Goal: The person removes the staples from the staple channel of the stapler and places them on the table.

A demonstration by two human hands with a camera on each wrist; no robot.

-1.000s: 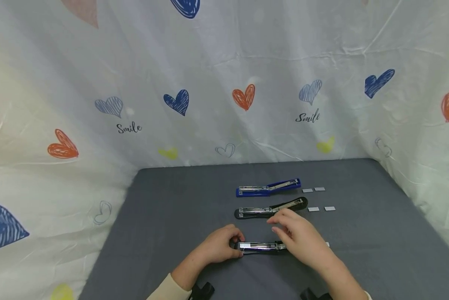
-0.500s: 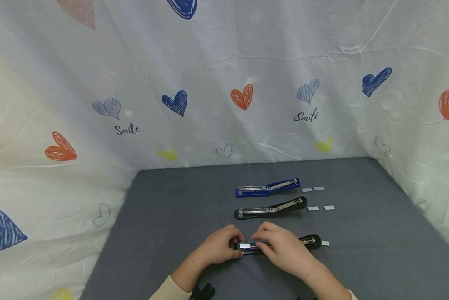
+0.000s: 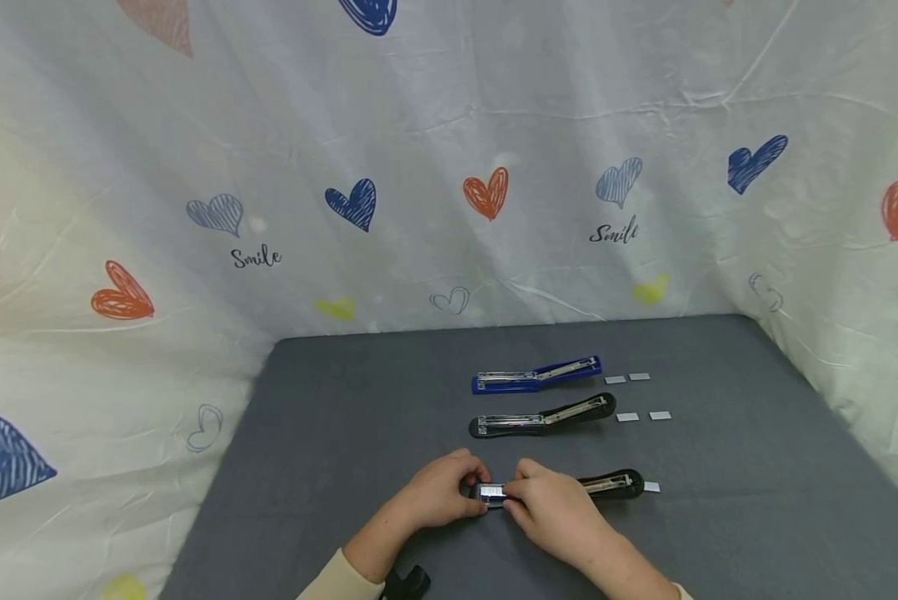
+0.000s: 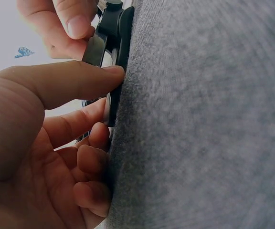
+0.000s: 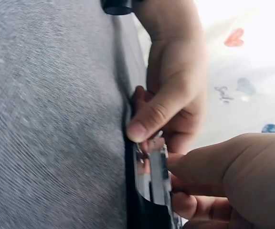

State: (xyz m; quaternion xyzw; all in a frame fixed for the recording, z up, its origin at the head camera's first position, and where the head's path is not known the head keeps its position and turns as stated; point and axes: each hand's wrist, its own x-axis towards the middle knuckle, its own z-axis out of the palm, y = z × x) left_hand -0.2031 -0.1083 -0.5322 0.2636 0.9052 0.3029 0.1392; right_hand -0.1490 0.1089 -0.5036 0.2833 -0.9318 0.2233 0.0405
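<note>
A black stapler point(image 3: 619, 483) lies opened flat on the grey table, nearest to the person. My left hand point(image 3: 440, 493) pinches its left end, thumb on the near side; the left wrist view shows the thumb against the black base point(image 4: 124, 43). Over the metal magazine, my right hand point(image 3: 557, 510) grips with thumb and curled fingers, hiding the stapler's middle. A short pale strip point(image 3: 491, 492) shows in the magazine between the hands. In the right wrist view the magazine point(image 5: 157, 174) stands slightly apart from the base, fingers of both hands around it.
Behind lie a second opened black stapler point(image 3: 505, 424) and an opened blue stapler point(image 3: 505, 385). Small staple strips point(image 3: 627, 417) lie in pairs right of these two. One more strip point(image 3: 651, 487) sits by the nearest stapler's right end. A heart-patterned curtain point(image 3: 411, 267) borders the table.
My right hand has moved left and down from the stapler's hinge area onto the magazine, closer to my left hand. The right arm of the stapler came into sight. My left hand stays put.
</note>
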